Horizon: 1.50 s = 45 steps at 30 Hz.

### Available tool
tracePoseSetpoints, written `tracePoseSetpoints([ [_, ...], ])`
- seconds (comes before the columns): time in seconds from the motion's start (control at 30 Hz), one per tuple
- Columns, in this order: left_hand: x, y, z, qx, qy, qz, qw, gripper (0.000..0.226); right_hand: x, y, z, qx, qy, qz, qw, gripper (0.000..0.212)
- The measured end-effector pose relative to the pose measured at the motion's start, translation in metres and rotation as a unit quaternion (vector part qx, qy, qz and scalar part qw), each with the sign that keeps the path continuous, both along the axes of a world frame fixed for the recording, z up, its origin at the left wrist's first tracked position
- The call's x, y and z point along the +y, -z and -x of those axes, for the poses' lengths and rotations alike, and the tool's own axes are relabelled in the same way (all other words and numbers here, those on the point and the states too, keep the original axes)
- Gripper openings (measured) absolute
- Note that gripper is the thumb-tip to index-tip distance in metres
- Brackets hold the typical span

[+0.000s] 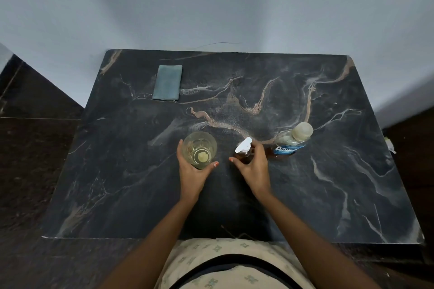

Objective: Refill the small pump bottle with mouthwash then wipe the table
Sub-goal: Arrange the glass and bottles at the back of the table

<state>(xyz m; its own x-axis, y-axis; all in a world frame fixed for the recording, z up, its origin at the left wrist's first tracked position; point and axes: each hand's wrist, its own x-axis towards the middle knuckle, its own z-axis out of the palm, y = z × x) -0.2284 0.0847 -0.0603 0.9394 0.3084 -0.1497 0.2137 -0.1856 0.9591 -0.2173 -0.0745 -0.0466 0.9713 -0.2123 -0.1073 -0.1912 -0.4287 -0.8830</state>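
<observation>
Left hand [191, 175] fingers wrap ribbed glass [199, 149]; right hand [254, 168] fingers pinch small pump bottle [244, 150]; marble table [328, 183].

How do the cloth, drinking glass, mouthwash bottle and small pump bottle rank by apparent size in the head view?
1. mouthwash bottle and cloth: look alike, unranked.
2. drinking glass.
3. small pump bottle, partly hidden by the right hand.

bare forearms [303, 230]; cream patterned garment [225, 251], painted nails.
</observation>
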Motion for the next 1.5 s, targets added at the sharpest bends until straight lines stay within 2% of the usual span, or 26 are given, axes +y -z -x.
tracePoseSetpoints([
  [0.17, 0.000, 0.001, -0.001, 0.009, -0.037, -0.015, 0.999, 0.092, 0.005, -0.002, -0.001, -0.028, 0.032, -0.009, 0.999, 0.049],
  [0.47, -0.001, -0.009, -0.035, 0.014, -0.035, -0.019, 0.999, 0.092, 0.011, -0.010, -0.039, -0.040, 0.020, -0.014, 0.999, 0.047],
  [0.73, -0.001, -0.026, -0.111, -0.023, -0.031, -0.030, 0.999, 0.091, 0.021, -0.020, -0.107, -0.039, 0.045, -0.046, 0.997, 0.053],
  [0.87, 0.001, -0.028, -0.153, -0.015, -0.028, -0.048, 0.998, 0.089, 0.023, -0.023, -0.148, -0.020, 0.052, -0.061, 0.997, 0.053],
  [1.1, 0.002, -0.023, -0.212, -0.029, -0.026, -0.065, 0.997, 0.090, 0.022, -0.020, -0.204, -0.018, 0.059, -0.038, 0.997, 0.058],
  [1.5, 0.004, -0.005, -0.255, -0.023, -0.045, -0.065, 0.997, 0.093, 0.023, -0.011, -0.247, -0.005, 0.084, -0.041, 0.996, 0.060],
])
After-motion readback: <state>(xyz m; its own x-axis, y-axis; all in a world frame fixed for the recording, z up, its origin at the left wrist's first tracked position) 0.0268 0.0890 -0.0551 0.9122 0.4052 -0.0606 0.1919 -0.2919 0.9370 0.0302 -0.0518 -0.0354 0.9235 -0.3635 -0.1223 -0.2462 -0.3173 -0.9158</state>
